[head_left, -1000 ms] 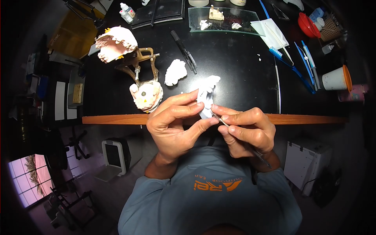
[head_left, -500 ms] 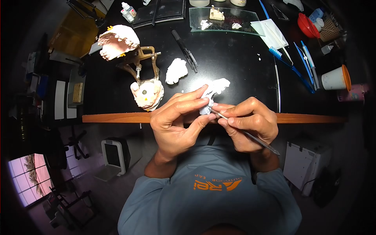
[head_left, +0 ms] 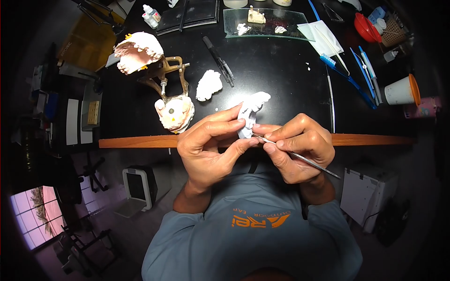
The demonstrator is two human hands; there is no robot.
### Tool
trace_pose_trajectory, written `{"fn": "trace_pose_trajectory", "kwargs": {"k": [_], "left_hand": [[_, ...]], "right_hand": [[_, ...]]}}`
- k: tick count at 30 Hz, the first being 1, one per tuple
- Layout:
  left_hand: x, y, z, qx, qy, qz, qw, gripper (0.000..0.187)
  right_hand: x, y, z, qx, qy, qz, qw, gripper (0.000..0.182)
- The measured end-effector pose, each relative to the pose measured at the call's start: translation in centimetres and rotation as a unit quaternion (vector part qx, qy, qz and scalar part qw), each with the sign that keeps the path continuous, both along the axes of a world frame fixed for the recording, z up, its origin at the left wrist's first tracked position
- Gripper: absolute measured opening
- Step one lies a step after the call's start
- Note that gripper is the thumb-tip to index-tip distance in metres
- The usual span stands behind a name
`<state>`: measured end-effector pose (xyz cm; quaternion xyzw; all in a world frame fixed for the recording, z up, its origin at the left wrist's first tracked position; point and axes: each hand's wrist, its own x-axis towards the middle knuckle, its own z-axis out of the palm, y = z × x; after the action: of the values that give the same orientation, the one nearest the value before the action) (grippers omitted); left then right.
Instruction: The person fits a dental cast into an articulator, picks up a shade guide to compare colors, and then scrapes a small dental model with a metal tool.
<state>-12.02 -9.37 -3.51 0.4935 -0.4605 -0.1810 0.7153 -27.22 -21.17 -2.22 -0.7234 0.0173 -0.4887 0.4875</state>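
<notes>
My left hand (head_left: 208, 140) pinches a white arch-shaped dental piece (head_left: 253, 105) between thumb and fingers, just above the desk's front edge. In my right hand (head_left: 302, 145) is a slim metal dental carver (head_left: 309, 162), held like a pen. Its tip meets the lower end of the white piece, near my left thumb; fingers partly hide the contact. A second lumpy white piece (head_left: 209, 85) lies on the black desk beyond my left hand. To its left stands a brass-coloured articulator (head_left: 180, 77) with a pinkish upper dental cast (head_left: 145, 47) and a lower dental cast (head_left: 176, 114).
A black pen (head_left: 218, 58) lies past the second white piece. Farther back is a glass slab (head_left: 293, 23) with small white scraps. On the right are a blue brush (head_left: 351, 82), a white cup with an orange rim (head_left: 398, 92) and a red bowl (head_left: 364, 28). Wood edges the desk (head_left: 126, 141).
The white piece has turned slightly in my left hand, its upper end shifting left. The carver's rear end has swung a little right and up, its tip staying at the piece.
</notes>
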Motion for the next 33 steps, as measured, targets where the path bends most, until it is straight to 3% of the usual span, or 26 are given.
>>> {"fn": "trace_pose_trajectory", "kwargs": {"k": [12,18,25,33], "left_hand": [[0.6,0.3,0.1,-0.009,-0.004,-0.031,0.999,0.034],[0.6,0.4,0.3,-0.006,0.041,-0.07,0.997,0.047],[0.7,0.1,1.3,0.044,-0.023,-0.073,0.996,0.064],[1.4,0.0,1.4,0.08,-0.047,-0.099,0.991,0.069]], "right_hand": [[-0.1,-0.3,0.0,-0.043,-0.003,0.013,0.999,0.019],[0.1,-0.1,-0.3,-0.032,-0.006,-0.008,0.999,0.022],[0.1,0.0,-0.1,-0.041,0.015,-0.015,0.999,0.022],[0.3,0.0,0.4,-0.028,0.029,-0.008,0.999,0.022]]}}
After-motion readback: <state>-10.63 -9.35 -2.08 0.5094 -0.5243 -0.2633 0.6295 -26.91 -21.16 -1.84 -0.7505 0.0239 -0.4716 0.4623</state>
